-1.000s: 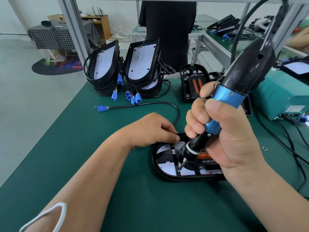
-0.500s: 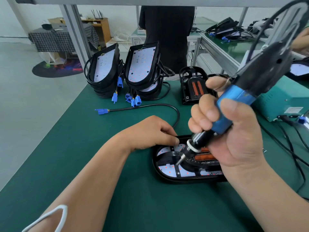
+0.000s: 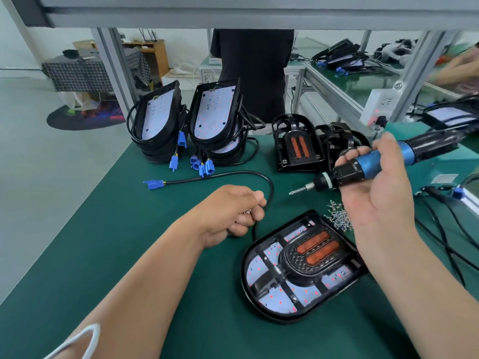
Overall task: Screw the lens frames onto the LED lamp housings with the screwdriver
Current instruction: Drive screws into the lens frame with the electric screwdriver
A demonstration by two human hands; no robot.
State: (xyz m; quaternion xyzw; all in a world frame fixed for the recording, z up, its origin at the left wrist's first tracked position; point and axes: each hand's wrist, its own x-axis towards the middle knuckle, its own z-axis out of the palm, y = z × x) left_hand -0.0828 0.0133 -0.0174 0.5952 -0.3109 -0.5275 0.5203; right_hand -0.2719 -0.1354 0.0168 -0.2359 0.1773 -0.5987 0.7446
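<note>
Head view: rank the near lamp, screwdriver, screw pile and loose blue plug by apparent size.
1. Near lamp.
2. Screwdriver.
3. Screw pile and blue plug look about alike; the plug lies farther away, so unranked.

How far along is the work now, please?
Done: the front lamp housing carries its lens frame, with screw heads visible. In hand: right hand holds the screwdriver off the lamp; left hand pinches screws. Left: stacked housings behind lack frames.

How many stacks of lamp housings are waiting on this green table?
2: the left stack at the far edge, the right stack just beside it. Lower housings in each are partly hidden.
</note>
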